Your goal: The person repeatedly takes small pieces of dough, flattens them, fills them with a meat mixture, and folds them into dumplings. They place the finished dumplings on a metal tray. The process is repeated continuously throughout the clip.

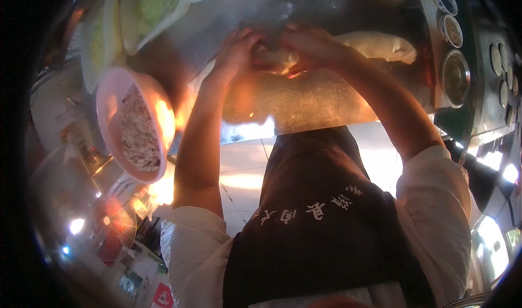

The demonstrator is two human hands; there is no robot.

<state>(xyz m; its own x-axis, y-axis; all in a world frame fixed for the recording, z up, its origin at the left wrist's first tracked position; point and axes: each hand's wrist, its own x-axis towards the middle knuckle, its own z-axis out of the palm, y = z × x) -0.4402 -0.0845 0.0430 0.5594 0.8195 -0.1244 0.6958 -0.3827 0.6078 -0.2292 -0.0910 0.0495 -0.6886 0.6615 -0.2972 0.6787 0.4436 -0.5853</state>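
My left hand (238, 51) and my right hand (312, 47) meet over a metal worktop (301, 104). Between them is a small piece of pale dough (275, 58), partly covered by my fingers and blurred. The fingers of both hands curl around its sides. Just beyond my right wrist lies a long, smooth roll of pale dough (381, 47), its near part hidden by the forearm. A pale object (202, 76) shows beside my left wrist; its kind is unclear.
A pink bowl (161, 116) holding a whitish, brown-flecked mixture stands at left. Beyond are white tubs with green shredded food (157, 6). At right stand small bowls (451, 30), a metal bowl (456, 79) and a dark griddle (483, 116) bearing several round cakes (496, 59).
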